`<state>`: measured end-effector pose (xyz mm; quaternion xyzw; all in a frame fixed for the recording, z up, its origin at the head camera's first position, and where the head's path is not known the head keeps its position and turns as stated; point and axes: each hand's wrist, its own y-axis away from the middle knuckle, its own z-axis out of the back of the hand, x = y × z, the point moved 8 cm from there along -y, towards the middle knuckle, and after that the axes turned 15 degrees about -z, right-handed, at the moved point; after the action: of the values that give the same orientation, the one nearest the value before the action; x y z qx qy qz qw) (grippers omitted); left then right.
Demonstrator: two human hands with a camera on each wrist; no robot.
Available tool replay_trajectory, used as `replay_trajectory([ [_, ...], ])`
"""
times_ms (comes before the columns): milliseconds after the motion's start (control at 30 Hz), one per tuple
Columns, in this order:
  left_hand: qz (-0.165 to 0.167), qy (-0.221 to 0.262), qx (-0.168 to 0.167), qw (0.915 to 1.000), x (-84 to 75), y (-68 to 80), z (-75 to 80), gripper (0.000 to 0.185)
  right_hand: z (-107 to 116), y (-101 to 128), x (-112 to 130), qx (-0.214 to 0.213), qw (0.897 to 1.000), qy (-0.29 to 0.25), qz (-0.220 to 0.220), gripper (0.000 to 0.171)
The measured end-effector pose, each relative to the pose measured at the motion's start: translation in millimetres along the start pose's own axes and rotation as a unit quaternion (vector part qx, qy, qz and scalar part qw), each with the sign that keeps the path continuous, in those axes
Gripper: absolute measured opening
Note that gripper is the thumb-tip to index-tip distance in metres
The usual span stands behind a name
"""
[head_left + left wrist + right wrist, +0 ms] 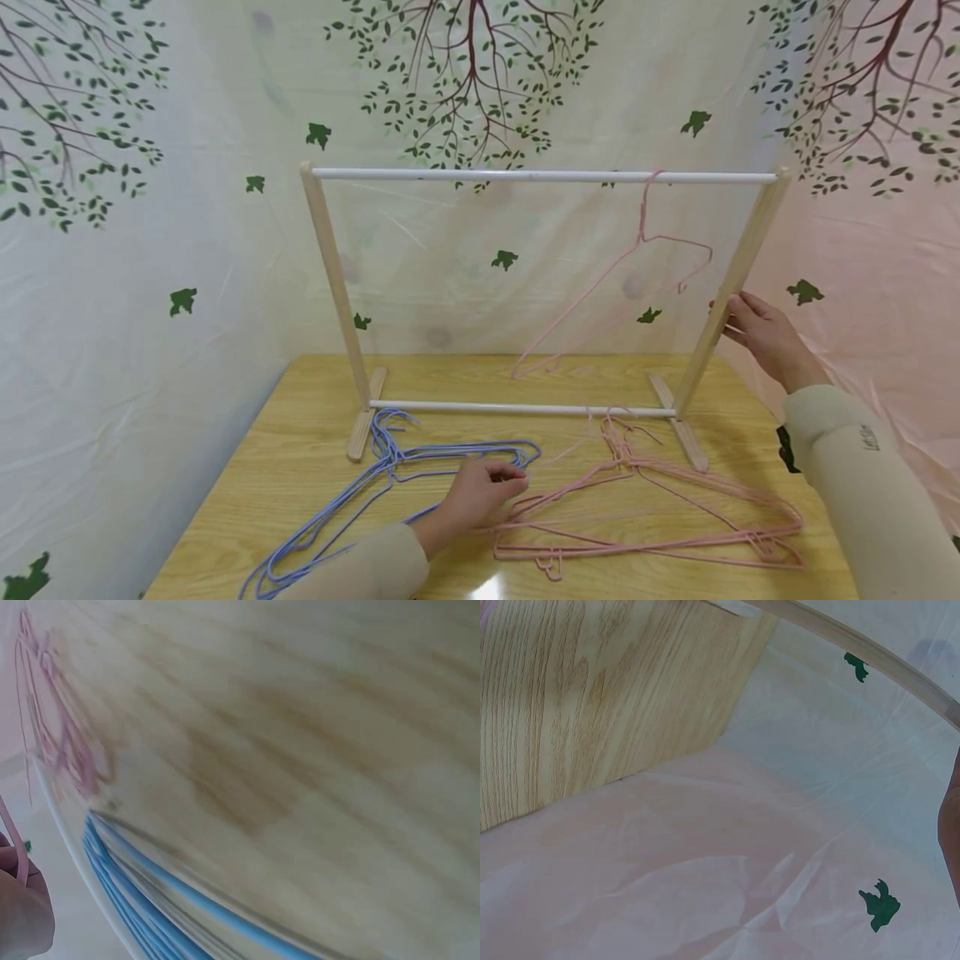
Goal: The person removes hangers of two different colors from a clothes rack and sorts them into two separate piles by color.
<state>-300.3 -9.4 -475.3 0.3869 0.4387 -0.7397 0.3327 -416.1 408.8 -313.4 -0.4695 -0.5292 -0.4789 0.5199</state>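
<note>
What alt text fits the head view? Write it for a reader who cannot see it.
A person's left hand rests on pink hangers lying on a wooden table beside blue hangers, while the right hand holds the right post of a small wooden rack. One pink hanger hangs from its top rail.

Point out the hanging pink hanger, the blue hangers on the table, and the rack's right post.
hanging pink hanger [643, 218]: head view, on its neck below the hook.
blue hangers [352, 500]: head view, on the bundled wires.
right post [750, 242]: head view, on its upper shaft.
</note>
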Motion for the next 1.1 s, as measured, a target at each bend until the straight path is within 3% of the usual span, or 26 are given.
replay_trajectory([
  [233,0.002,0.024,0.004,0.9997,-11.4,-21.7,-36.8,0.007,-1,2,0,0.004,1.000,0.002,-0.002,0.077],
  [467,0.018,0.005,0.033,0.9993,-4.7,-29.7,-63.0,0.006,-1,3,0,0.009,1.000,0.002,0.002,0.073],
  [700,0.000,-0.048,0.027,0.9985,-4.5,-31.0,-66.6,0.005,-1,5,0,0.012,1.000,0.006,0.007,0.058],
  [900,-0.035,-0.121,0.044,0.9910,-8.9,-31.6,-65.5,0.009,0,5,0,0.015,1.000,-0.002,0.014,0.046],
  [1100,-0.036,-0.108,0.046,0.9925,-11.7,-31.1,-65.1,0.015,2,3,0,0.021,1.000,-0.007,0.014,0.048],
])
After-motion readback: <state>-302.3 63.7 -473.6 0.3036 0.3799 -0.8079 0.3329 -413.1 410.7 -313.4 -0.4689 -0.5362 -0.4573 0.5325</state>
